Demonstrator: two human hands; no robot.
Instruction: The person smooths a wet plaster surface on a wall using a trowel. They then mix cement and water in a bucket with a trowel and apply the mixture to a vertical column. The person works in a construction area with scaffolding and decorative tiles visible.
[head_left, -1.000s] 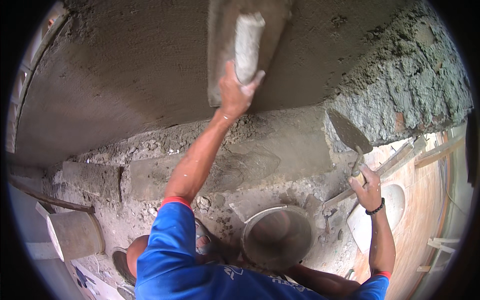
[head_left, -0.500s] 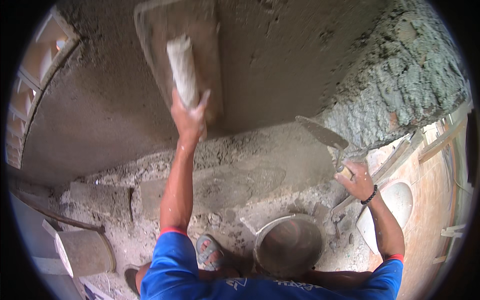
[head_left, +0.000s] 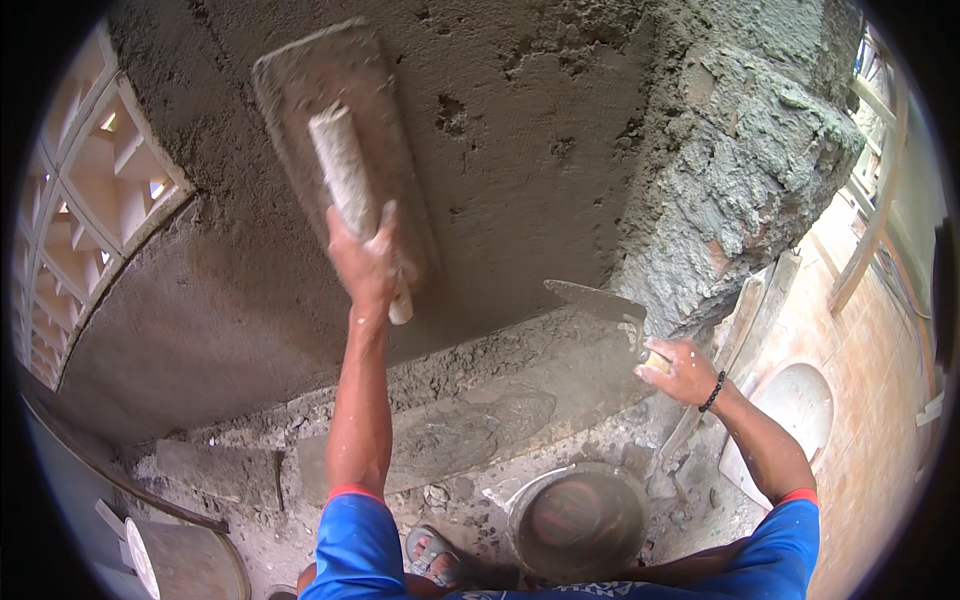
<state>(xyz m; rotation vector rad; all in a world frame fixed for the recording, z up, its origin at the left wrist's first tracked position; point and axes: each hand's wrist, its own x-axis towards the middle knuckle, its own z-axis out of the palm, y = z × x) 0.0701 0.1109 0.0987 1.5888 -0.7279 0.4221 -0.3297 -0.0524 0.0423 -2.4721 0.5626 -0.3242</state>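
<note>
My left hand (head_left: 364,258) is wrapped round the pale, mortar-caked handle of a plastering float (head_left: 283,85). The float's long rectangular board lies against the wet grey-brown wall plaster (head_left: 510,200), tilted with its upper end to the left. My right hand (head_left: 683,370) grips the short wooden handle of a pointed trowel (head_left: 592,299), its blade aimed left and held off the wall. Rough, thick mortar (head_left: 740,180) covers the wall's right-hand part. Small pits and gaps show in the plaster right of the float.
Below the wall a board (head_left: 590,377) carries a heap of wet mortar (head_left: 470,430). A round bucket (head_left: 578,520) stands near my sandalled feet, another container (head_left: 190,562) at lower left. Patterned vent blocks (head_left: 115,165) edge the wall at left; wooden planks (head_left: 750,320) lean at right.
The view has tilted up, showing more vent blocks. My left hand and the float have shifted along the plaster. The trowel in my right hand has moved a little left against the background.
</note>
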